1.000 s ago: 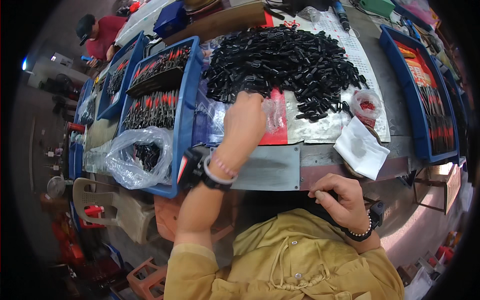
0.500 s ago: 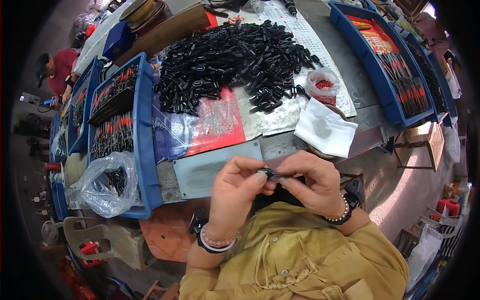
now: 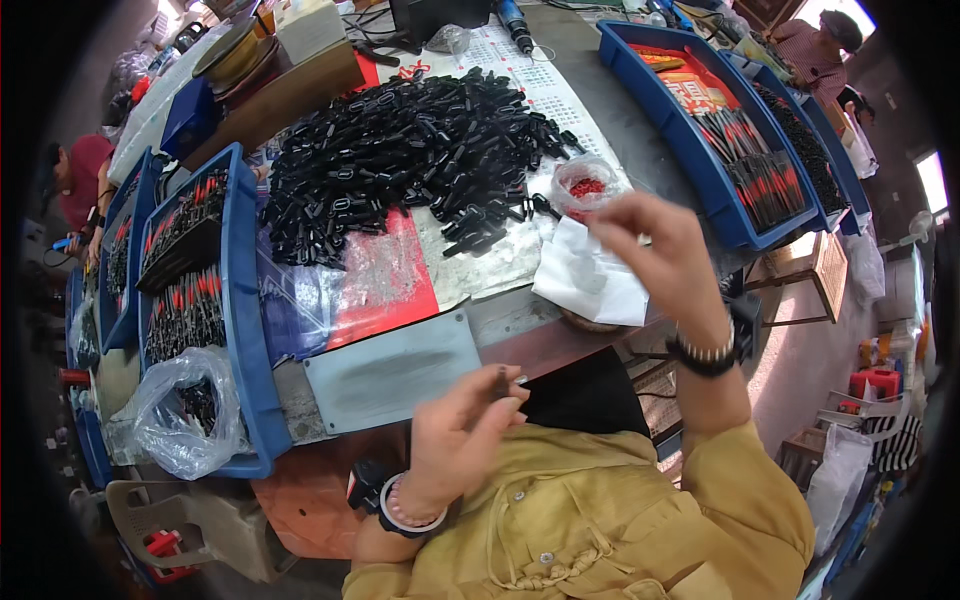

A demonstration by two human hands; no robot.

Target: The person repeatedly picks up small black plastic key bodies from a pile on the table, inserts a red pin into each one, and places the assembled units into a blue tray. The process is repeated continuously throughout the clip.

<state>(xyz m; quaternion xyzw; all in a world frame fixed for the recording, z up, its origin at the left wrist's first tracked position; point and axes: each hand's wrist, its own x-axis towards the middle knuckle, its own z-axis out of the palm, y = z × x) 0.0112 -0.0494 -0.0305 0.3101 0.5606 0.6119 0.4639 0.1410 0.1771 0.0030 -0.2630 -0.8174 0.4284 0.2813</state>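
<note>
The left hand (image 3: 462, 432) pinches a small black part (image 3: 502, 381) tight. The right hand (image 3: 655, 250), fingers loosely open, should pick one red bead from the little cup (image 3: 585, 186) gently.

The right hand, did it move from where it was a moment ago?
Yes. The right hand left the left hand near the body and went up and away, toward the small bag of red bits on the table.

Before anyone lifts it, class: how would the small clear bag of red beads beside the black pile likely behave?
The clear bag looks thin and crumpled, so probably floppy. Its mouth stands open, so the red beads might spill if tipped. Small contents suggest it is light.
</note>
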